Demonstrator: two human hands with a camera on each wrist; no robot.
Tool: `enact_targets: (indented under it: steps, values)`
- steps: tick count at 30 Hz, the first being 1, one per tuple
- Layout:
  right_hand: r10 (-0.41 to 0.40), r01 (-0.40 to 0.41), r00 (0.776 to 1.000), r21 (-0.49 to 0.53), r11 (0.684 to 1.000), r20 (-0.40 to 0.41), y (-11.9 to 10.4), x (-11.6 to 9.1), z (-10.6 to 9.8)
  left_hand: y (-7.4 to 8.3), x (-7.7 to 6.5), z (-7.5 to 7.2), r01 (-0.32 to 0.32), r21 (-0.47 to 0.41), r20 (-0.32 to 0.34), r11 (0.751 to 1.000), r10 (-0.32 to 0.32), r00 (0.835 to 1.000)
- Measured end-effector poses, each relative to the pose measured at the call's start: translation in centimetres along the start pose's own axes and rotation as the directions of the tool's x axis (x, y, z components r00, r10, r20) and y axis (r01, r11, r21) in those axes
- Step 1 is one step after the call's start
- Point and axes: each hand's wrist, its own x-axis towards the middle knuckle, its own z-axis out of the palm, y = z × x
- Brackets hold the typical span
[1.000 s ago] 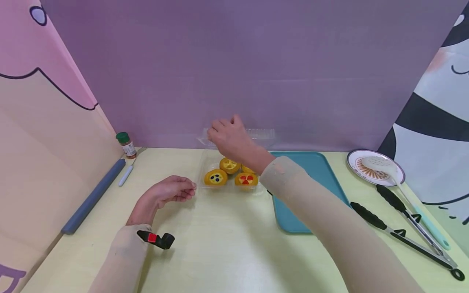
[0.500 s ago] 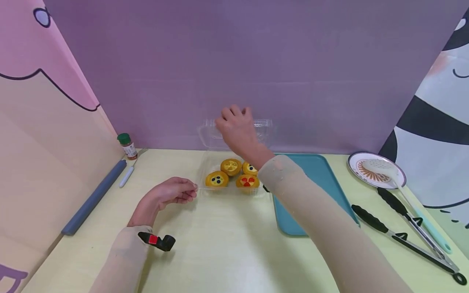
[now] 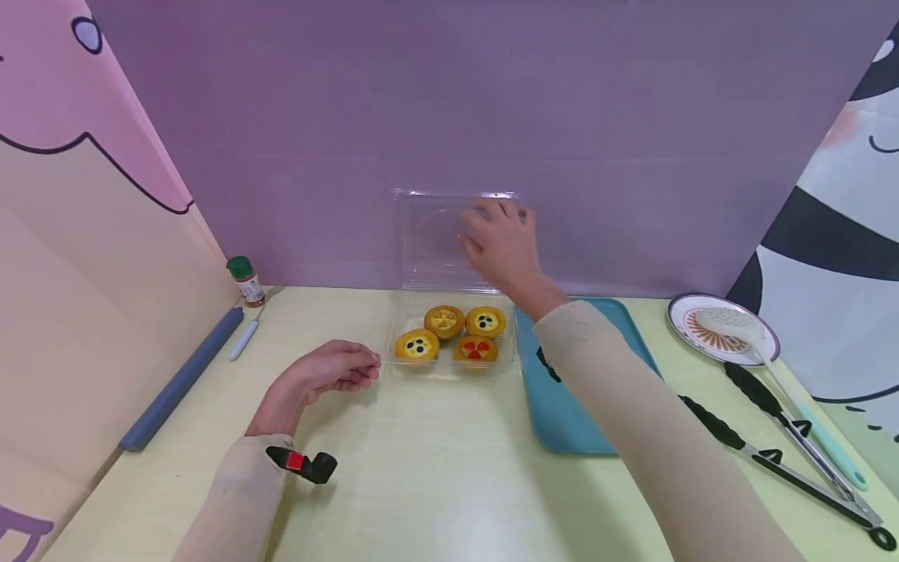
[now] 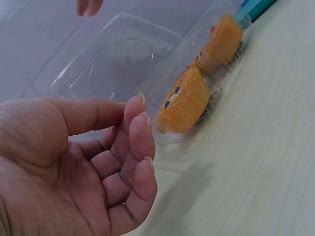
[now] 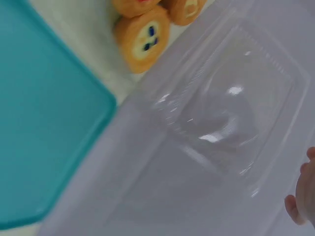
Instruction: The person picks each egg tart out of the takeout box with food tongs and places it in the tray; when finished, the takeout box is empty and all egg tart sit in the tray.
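A clear plastic clamshell container (image 3: 449,371) stands on the table, its lid (image 3: 435,234) raised against the purple backdrop. Several small tarts sit inside: two with dark blue dots (image 3: 417,344), one with red pieces (image 3: 476,349) and one with a pale yellow topping (image 3: 444,321). With thumb and fingertips, my left hand (image 3: 333,368) pinches the container's front left corner; in the left wrist view the fingertips meet at its rim. My right hand (image 3: 502,242), fingers loosely bent, is in front of the lid's right side. The right wrist view shows it apart from the lid, holding nothing.
Right of the container lies a teal tray (image 3: 576,421), partly under my right forearm. Farther right are a patterned plate (image 3: 691,336), a white slotted spoon (image 3: 733,321) and black-handled tongs (image 3: 808,476). At left are a green-capped jar (image 3: 246,281), a white-handled tool (image 3: 243,338) and a blue bar (image 3: 182,380).
The lid has swung up and back to stand nearly upright. My right hand has moved up and to the right, letting go of the lid. My left hand stays at the container's corner.
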Motion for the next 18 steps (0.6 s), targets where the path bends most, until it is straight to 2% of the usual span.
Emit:
enact_targets:
  steps: [2, 4, 7, 10, 14, 18]
  values:
    - [0.071, -0.072, 0.997, 0.078, 0.994, 0.022, 1.4, -0.5, 0.4, 0.0, 0.0, 0.0, 0.002, 0.0, -0.001, 1.0, -0.002, 1.0]
    - [0.145, -0.151, 0.988, 0.16, 0.975, 0.046, 2.9, -0.9, 0.9, 0.0, 0.0, 0.0, 0.003, -0.002, -0.003, 1.0, -0.003, 1.0]
    - [0.232, -0.247, 0.969, 0.278, 0.928, 0.087, 4.9, -1.8, 1.8, -0.1, 0.0, 0.0, 0.005, -0.001, 0.001, 1.0, -0.005, 1.0]
    - [0.284, -0.313, 0.95, 0.363, 0.878, 0.131, 6.5, -2.8, 2.7, -0.1, 0.0, 0.1, 0.012, 0.002, 0.003, 1.0, -0.012, 1.0]
    - [0.331, -0.377, 0.926, 0.417, 0.827, 0.181, 7.8, -4.1, 3.5, -0.2, 0.0, 0.2, 0.012, 0.012, 0.008, 1.0, -0.012, 1.0]
    - [0.362, -0.414, 0.91, 0.429, 0.803, 0.201, 8.6, -4.7, 4.3, 0.0, 0.0, 0.2, 0.002, 0.029, 0.015, 1.0, -0.003, 1.0]
